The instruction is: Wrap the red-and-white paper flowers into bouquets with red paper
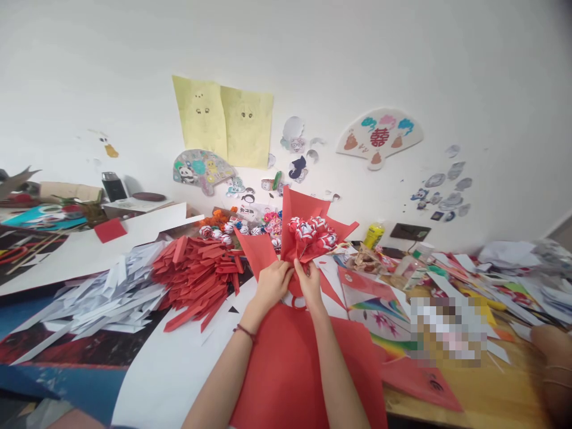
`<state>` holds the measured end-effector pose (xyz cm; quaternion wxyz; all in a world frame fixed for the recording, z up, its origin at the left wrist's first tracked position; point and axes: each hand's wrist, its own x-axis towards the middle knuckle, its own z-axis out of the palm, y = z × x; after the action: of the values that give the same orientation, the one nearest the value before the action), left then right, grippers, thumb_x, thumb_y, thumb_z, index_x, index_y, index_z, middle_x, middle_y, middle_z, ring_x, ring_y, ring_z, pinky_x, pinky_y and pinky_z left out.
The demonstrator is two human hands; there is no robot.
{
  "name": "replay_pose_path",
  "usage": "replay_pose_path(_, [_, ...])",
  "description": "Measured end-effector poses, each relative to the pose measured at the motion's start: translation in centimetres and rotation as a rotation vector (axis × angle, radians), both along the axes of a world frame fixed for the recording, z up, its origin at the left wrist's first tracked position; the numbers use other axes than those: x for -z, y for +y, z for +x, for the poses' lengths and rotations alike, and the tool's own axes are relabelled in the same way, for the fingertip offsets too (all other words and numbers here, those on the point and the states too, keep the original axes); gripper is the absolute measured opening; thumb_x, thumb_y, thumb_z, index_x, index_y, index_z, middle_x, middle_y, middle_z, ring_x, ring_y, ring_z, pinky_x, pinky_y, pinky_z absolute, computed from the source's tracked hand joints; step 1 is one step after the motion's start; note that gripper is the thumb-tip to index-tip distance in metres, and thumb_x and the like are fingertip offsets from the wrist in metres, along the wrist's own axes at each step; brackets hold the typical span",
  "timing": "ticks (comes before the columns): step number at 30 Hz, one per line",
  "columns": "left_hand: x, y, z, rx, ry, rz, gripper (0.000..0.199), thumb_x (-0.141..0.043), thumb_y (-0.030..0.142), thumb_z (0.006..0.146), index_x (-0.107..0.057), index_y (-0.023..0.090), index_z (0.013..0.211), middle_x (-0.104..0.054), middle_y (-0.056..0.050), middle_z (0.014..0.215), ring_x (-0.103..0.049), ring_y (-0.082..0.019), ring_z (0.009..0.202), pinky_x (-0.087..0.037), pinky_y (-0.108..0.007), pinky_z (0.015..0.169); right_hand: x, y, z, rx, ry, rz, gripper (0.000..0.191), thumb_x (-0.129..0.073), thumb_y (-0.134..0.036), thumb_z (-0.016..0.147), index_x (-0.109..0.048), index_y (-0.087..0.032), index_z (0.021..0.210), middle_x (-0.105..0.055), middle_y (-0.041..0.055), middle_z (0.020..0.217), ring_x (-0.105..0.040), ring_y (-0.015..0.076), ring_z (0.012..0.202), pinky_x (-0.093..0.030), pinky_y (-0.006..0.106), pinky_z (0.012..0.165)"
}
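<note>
White wall (286, 42) stands behind a busy wooden table (496, 396) with paper all over it. Out in the middle, above the table, is a bunch of red and white paper flowers (313, 233). Red wrapping paper (300, 205) stands up around it, with wide flaps at the sides. The person's left hand (273, 280) and right hand (309, 281) pinch that paper together just under the flowers. Both hands are closed on it, with the thumbs close together. The fingers hide part of the fold, so it is hard to tell how it is tucked.

It looks like the wrapping step, where the paper gets gathered at the bottom. The next move seems to call for a firm pinch at the neck and a soft touch up top, so the flowers don't get squashed.

Under the arms lies a big red sheet (286, 363), and beside it a white sheet (156, 369). To the left are a heap of red paper strips (196, 274) and a heap of white paper strips (107, 292). Behind them sit some orange paper flowers (223, 218). Off to the right is a yellow bottle (374, 236). Up on the wall hang yellow drawings (248, 131) and a painted paper fan (379, 136).
</note>
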<state>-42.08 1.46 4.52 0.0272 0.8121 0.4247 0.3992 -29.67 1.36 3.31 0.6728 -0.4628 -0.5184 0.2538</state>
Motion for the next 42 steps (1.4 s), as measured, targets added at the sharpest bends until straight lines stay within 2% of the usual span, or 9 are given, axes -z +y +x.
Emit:
replay_pose_path(9, [0.2,0.4,-0.3,0.071,-0.163,-0.043,0.025,-0.036,0.03,0.095,-0.059,0.021,0.095,-0.065,-0.006,0.086,-0.06,-0.018,0.08,-0.042,-0.027,0.072,0.2,0.1,0.3,-0.063,-0.032,0.02,0.033,-0.052,-0.048,0.084,-0.058,-0.019,0.097,-0.065,0.0056,0.094,-0.059,0.0207,0.089,-0.047,0.031,0.079])
replay_pose_path(16, [0.1,0.3,-0.3,0.094,-0.269,-0.01,0.026,-0.037,0.031,0.094,-0.061,0.02,0.097,-0.065,-0.007,0.086,-0.06,-0.018,0.081,-0.044,-0.028,0.074,0.2,0.0,0.7,0.043,-0.019,0.03,0.033,-0.046,-0.048,0.087,-0.055,-0.018,0.076,-0.055,-0.0003,0.069,-0.048,0.0153,0.066,-0.04,0.026,0.064])
replay_pose_path(20, [0.2,0.2,-0.1,0.053,-0.271,0.044,0.025,-0.039,0.029,0.094,-0.061,0.019,0.099,-0.065,-0.007,0.089,-0.06,-0.018,0.083,-0.044,-0.028,0.075,0.1,-0.1,0.9,0.072,0.032,0.027,0.033,-0.047,-0.047,0.087,-0.053,-0.018,0.075,-0.053,-0.0008,0.07,-0.044,0.0139,0.065,-0.038,0.025,0.063])
replay_pose_path(23, [0.4,0.2,-0.1,0.011,-0.26,0.096,0.024,-0.039,0.028,0.094,-0.06,0.019,0.101,-0.065,-0.007,0.088,-0.06,-0.017,0.083,-0.045,-0.028,0.075,-0.1,-0.3,0.9,0.064,0.036,0.033,0.034,-0.048,-0.048,0.086,-0.051,-0.018,0.071,-0.051,-0.0019,0.066,-0.042,0.0128,0.062,-0.036,0.024,0.06])
replay_pose_path(26, [0.7,0.2,0.0,-0.024,-0.237,0.141,0.023,-0.04,0.027,0.094,-0.059,0.018,0.1,-0.064,-0.006,0.085,-0.06,-0.016,0.08,-0.045,-0.027,0.073,-0.3,-0.5,0.7,-0.02,0.058,0.034,0.033,-0.05,-0.049,0.085,-0.054,-0.018,0.074,-0.056,-0.0007,0.07,-0.047,0.0142,0.066,-0.039,0.025,0.063])
replay_pose_path(30, [0.8,0.3,0.0,-0.079,-0.186,0.187,0.022,-0.04,0.026,0.094,-0.059,0.018,0.099,-0.063,-0.005,0.082,-0.059,-0.015,0.077,-0.044,-0.026,0.07,-0.8,-0.9,0.1,-0.161,0.128,0.025,0.027,-0.055,-0.045,0.083,-0.061,-0.019,0.087,-0.064,0.0027,0.086,-0.056,0.0175,0.08,-0.045,0.027,0.072])
replay_pose_path(34, [0.7,0.2,-0.1,-0.103,-0.074,0.225,0.023,-0.037,0.025,0.095,-0.058,0.017,0.101,-0.062,-0.005,0.08,-0.058,-0.016,0.076,-0.042,-0.026,0.067,-1.3,-1.1,-0.4,-0.291,0.225,0.029,0.027,-0.064,-0.038,0.079,-0.061,-0.022,0.1,-0.066,0.0044,0.105,-0.059,0.0211,0.104,-0.047,0.032,0.089])
replay_pose_path(37, [0.7,0.0,-0.1,-0.098,0.028,0.237,0.024,-0.036,0.025,0.096,-0.058,0.017,0.097,-0.061,-0.005,0.079,-0.057,-0.016,0.076,-0.04,-0.026,0.065,-1.1,-0.9,-0.3,-0.251,0.229,0.027,0.032,-0.069,-0.037,0.074,-0.061,-0.021,0.101,-0.067,0.0062,0.107,-0.06,0.0224,0.107,-0.047,0.036,0.093])
replay_pose_path(42, [0.7,-0.2,0.0,-0.088,0.104,0.259,0.025,-0.036,0.027,0.096,-0.057,0.018,0.087,-0.059,-0.004,0.074,-0.057,-0.016,0.073,-0.036,-0.027,0.061,-0.2,-0.3,0.5,-0.175,0.249,-0.028,0.036,-0.074,-0.038,0.069,-0.061,-0.017,0.096,-0.07,0.009,0.098,-0.066,0.0234,0.092,-0.052,0.038,0.085])
